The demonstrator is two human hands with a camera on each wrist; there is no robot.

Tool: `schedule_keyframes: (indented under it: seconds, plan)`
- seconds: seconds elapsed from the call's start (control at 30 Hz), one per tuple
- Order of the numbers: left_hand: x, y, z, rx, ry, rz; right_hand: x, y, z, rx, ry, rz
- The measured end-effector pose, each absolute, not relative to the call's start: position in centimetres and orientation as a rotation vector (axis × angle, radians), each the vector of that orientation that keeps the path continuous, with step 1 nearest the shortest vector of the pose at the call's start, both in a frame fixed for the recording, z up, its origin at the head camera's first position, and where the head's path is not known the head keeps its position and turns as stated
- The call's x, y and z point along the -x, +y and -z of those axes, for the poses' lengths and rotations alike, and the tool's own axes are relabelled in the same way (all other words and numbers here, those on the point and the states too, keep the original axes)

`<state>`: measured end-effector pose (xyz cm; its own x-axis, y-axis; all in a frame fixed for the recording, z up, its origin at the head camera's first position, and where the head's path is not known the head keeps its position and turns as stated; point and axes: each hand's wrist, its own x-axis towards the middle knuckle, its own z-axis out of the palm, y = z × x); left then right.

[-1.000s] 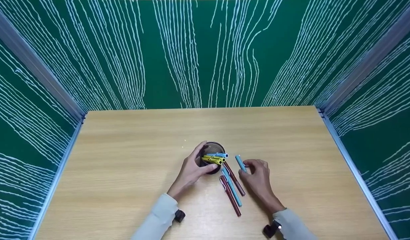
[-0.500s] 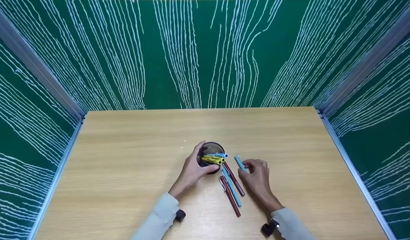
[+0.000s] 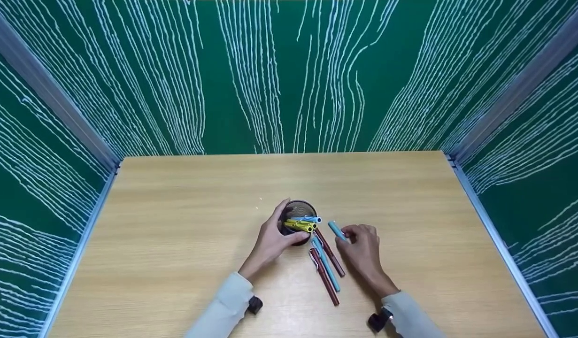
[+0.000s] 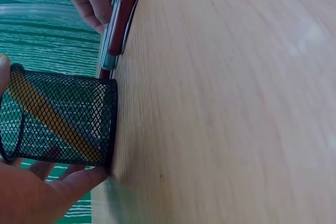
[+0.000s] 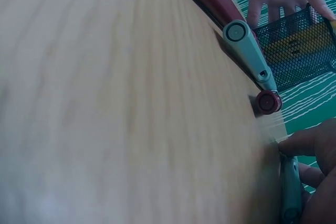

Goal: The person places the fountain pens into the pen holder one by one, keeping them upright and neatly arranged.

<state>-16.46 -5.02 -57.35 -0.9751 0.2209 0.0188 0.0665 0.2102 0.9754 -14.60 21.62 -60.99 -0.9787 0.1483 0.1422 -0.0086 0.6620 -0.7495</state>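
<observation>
My left hand [image 3: 269, 240] grips a black mesh pen cup [image 4: 58, 116], thumb on the near side and fingers round the far side. Yellow pens [image 3: 298, 224] and a light blue pen [image 3: 312, 218] lean inside it, their ends at the rim. To the cup's right, my right hand [image 3: 364, 249] pinches a turquoise pen [image 3: 335, 228] between thumb and fingers, low over the tabletop; the right wrist view shows its end [image 5: 291, 203]. Between the hands lie two dark red pens [image 3: 324, 277] and another turquoise pen [image 3: 327, 267], slanted side by side.
The wooden table [image 3: 185, 211] extends around the hands. Green panels [image 3: 289, 94] with white wavy lines stand behind it and at both sides, joined by grey metal posts [image 3: 519, 89]. A few tiny bright specks [image 3: 259, 203] show left of the cup.
The pinched turquoise pen has turned slightly, its far end shifting a little left and toward the body. Left hand, cup and loose pens stay practically in place.
</observation>
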Motion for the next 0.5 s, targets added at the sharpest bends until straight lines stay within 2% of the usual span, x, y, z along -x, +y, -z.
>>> schedule_keyframes:
  seconds: [0.5]
  plan:
    - [16.6, -5.0, 57.5, -0.348, 2.355, -1.920, 14.6, 22.5, 59.5, 0.105, -2.640, -1.400]
